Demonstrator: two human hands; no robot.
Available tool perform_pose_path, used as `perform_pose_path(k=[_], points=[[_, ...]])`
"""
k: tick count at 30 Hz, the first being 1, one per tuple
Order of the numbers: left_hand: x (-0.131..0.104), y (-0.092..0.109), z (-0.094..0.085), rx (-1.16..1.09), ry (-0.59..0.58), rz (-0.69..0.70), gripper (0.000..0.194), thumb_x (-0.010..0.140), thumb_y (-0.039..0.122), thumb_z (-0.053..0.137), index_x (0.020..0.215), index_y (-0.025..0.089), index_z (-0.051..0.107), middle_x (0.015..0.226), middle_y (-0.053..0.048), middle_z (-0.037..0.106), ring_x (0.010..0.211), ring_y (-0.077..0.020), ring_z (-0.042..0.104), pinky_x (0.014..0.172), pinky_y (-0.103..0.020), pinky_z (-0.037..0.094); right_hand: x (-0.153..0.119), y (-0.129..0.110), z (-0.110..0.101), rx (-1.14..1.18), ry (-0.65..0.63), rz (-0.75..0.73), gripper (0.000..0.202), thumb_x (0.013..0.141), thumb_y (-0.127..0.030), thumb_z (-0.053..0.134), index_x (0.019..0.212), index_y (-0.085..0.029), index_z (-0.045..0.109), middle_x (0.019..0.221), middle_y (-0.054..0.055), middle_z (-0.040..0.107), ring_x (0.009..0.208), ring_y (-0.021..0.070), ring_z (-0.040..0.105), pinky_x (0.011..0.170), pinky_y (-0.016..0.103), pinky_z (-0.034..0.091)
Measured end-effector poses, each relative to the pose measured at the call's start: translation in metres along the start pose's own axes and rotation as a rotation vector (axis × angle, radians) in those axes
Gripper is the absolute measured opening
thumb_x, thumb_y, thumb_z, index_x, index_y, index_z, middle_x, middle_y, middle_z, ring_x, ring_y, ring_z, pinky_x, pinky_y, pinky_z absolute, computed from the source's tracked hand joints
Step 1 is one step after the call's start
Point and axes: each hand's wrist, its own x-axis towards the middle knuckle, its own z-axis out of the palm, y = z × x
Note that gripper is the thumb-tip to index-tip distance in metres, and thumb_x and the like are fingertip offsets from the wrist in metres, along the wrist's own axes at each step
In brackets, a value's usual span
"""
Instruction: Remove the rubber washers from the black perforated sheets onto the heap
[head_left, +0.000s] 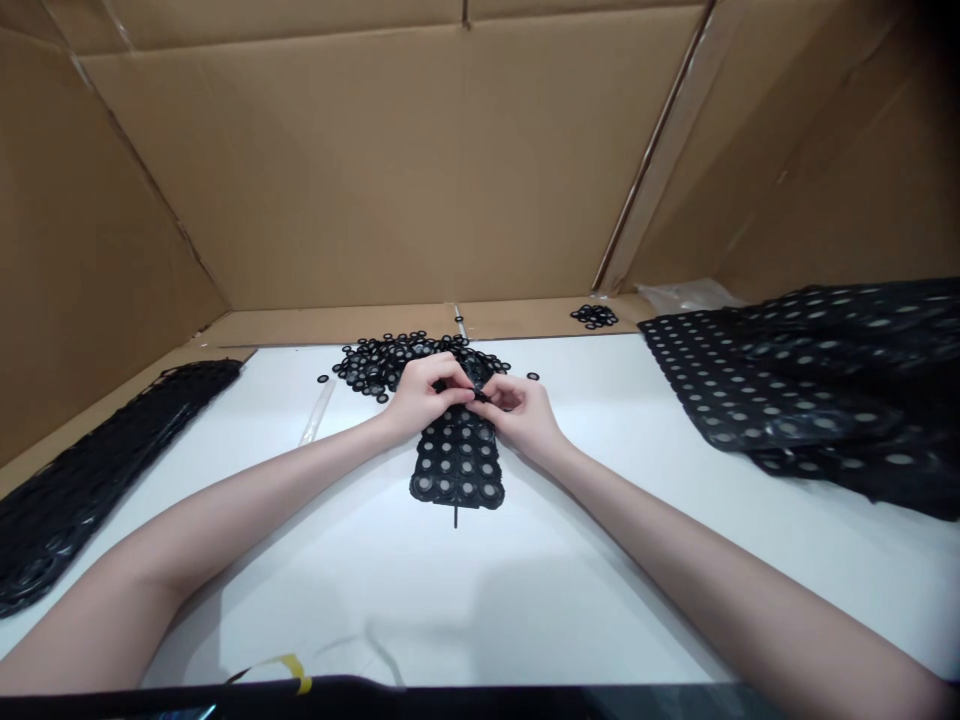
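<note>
A black sheet with rows of round holes (457, 462) lies at the middle of the white table, a thin dark strip sticking out at its near edge. Over its far end, my left hand (430, 393) and my right hand (523, 410) meet, fingertips pinched together on a small black piece (480, 396), likely a ring, partly hidden by the fingers. Just beyond my hands spreads a heap of small black rings (367, 366).
Stacked black perforated sheets (112, 460) lie at the left, and a large pile of them (795, 380) at the right. A small ring cluster (595, 317) sits on the cardboard at the back. A clear strip (318, 411) lies left of my hands. Cardboard walls (375, 170) enclose the table.
</note>
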Motion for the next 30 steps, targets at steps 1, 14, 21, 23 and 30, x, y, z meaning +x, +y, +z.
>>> perform_pose_path(k=[1,14,21,23,30], points=[[0.001,0.000,0.001,-0.045,0.019,-0.059,0.011,0.071,0.020,0.070,0.063,0.015,0.066,0.065,0.000,0.058,0.065,-0.0123,0.053,0.063,-0.026,0.042,0.000,0.001,0.001,-0.012,-0.003,-0.006,0.026,0.064,-0.033,0.071,0.058,-0.018,0.052,0.054,-0.004,0.048,0.051,0.0094,0.041,0.048,0.024,0.032],[0.019,-0.032,-0.004,-0.447,0.356,-0.442,0.010,0.055,0.018,0.071,0.061,0.013,0.065,0.064,-0.001,0.064,0.064,-0.0111,0.055,0.064,-0.025,0.044,-0.001,0.000,0.001,0.058,-0.034,0.044,0.053,0.065,-0.032,0.072,0.114,-0.018,0.057,0.054,-0.009,0.044,0.050,0.0097,0.044,0.054,0.024,0.042],[0.034,-0.059,-0.044,-0.124,0.418,-0.388,0.023,0.069,0.030,0.067,0.086,0.014,0.070,0.087,-0.007,0.070,0.079,-0.0173,0.061,0.079,-0.033,0.049,-0.005,0.005,0.002,0.042,-0.009,-0.025,0.071,0.075,-0.027,0.063,0.140,-0.023,0.036,0.066,-0.006,0.047,0.055,0.0114,0.044,0.056,0.025,0.042],[0.030,-0.058,-0.046,-0.011,0.342,-0.393,0.024,0.069,0.027,0.067,0.089,0.014,0.072,0.097,-0.010,0.069,0.092,-0.0226,0.062,0.090,-0.040,0.046,-0.004,0.004,0.002,0.054,-0.032,-0.061,0.063,0.080,-0.028,0.058,0.140,-0.026,0.038,0.085,0.001,0.059,0.069,0.0147,0.055,0.065,0.028,0.047],[0.008,-0.021,-0.026,0.195,-0.055,0.085,0.035,0.083,0.035,0.062,0.115,0.020,0.064,0.114,-0.010,0.060,0.111,-0.0219,0.054,0.099,-0.037,0.041,0.002,0.007,-0.005,0.135,0.092,-0.047,0.026,0.083,-0.032,0.055,0.105,-0.022,0.066,0.113,0.007,0.066,0.107,0.0229,0.057,0.090,0.037,0.046]])
